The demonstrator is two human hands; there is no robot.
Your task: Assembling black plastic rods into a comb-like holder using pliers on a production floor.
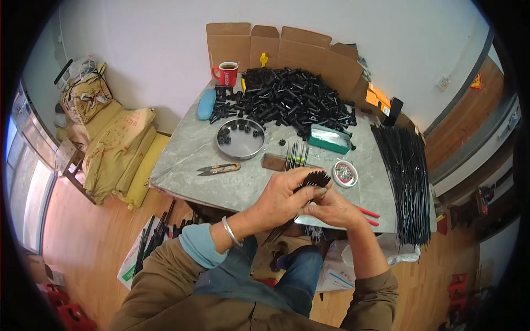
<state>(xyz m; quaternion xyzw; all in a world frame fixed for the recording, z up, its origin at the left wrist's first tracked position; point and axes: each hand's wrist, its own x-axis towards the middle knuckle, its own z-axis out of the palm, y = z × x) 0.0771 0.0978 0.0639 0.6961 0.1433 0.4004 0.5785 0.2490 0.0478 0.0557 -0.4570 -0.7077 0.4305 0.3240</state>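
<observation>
Above the table's front edge, my left hand [279, 194] is closed around a bundle of thin black rods [317, 177], its thumb across them. My right hand [338, 209] grips the same bundle from the other side, fingers partly hidden. The rod tips fan out above my hands, and the lower ends slant down toward my lap. Just beyond my hands lies a wooden block [274, 161] with thin metal pins [298, 154] standing at it. A small round tub [345, 174] of shiny bits sits to the right. Red-handled pliers [369, 217] show beside my right wrist.
Black plastic parts [298, 99] are heaped against cardboard [303, 47]. Around them are a red mug [227, 74], blue case [206, 105], metal dish [241, 148], snips [219, 169] and green tray [329, 139]. Long black rods [403, 187] overhang the right edge. Yellow sacks [118, 138] stand left.
</observation>
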